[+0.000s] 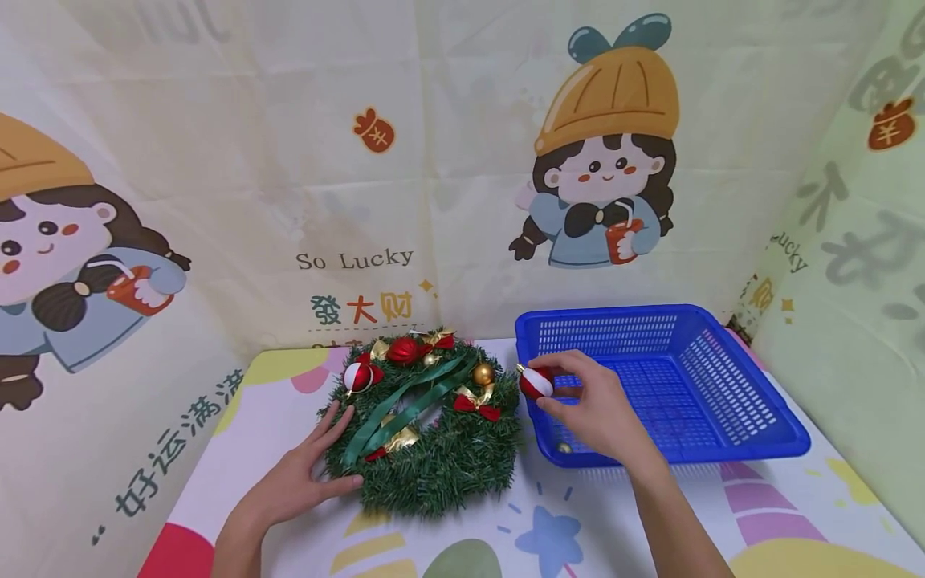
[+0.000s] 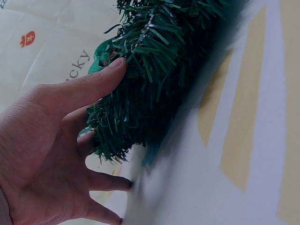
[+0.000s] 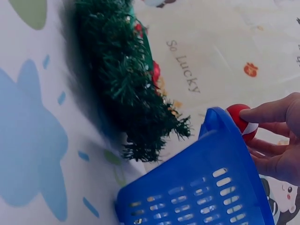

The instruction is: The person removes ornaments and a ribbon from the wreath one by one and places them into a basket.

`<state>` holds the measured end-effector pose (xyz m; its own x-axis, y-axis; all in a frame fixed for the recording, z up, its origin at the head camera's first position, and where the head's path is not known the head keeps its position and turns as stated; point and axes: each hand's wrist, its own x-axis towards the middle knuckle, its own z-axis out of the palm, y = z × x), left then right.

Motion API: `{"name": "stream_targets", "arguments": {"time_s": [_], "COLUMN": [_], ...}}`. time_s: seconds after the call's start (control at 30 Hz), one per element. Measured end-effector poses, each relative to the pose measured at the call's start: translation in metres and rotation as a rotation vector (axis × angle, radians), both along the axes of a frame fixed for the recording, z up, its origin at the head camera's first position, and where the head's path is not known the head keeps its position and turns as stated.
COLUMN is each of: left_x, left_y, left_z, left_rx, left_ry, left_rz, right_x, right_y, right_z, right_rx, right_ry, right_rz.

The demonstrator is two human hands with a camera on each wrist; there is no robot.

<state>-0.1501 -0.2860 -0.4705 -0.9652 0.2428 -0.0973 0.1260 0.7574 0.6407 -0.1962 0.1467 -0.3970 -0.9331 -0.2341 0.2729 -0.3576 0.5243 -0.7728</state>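
Observation:
A green wreath (image 1: 451,470) lies on the table, dressed with gold and red bows, green ribbon, a gold ball (image 1: 482,374), a shiny red ball (image 1: 405,351) and a red-and-white bauble (image 1: 357,377). My left hand (image 1: 303,470) rests at its left edge, fingers spread. In the left wrist view the thumb (image 2: 101,84) lies against the needles, two fingers partly hidden behind them. My right hand (image 1: 596,405) pinches another red-and-white Christmas bauble (image 1: 536,383) by its side, gold cap pointing up and left, over the left rim of the blue basket (image 1: 751,457).
Inside the basket's near left corner sits a small gold ball (image 1: 564,448). The basket stands right beside the wreath. A printed cloth covers the table (image 1: 289,554), and a cartoon-printed backdrop (image 1: 462,201) rises behind it.

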Motion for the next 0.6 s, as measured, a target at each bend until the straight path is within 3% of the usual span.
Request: {"name": "stream_targets", "arguments": {"time_s": [0.6], "left_x": [0.001], "left_y": [0.001], "left_z": [0.001], "left_rx": [0.012], "left_ry": [-0.001], "left_rz": [0.003], "right_x": [-0.007], "right_y": [0.020], "right_z": [-0.002], "right_rx": [0.119], "right_ry": [-0.039], "right_rz": [-0.048]}}
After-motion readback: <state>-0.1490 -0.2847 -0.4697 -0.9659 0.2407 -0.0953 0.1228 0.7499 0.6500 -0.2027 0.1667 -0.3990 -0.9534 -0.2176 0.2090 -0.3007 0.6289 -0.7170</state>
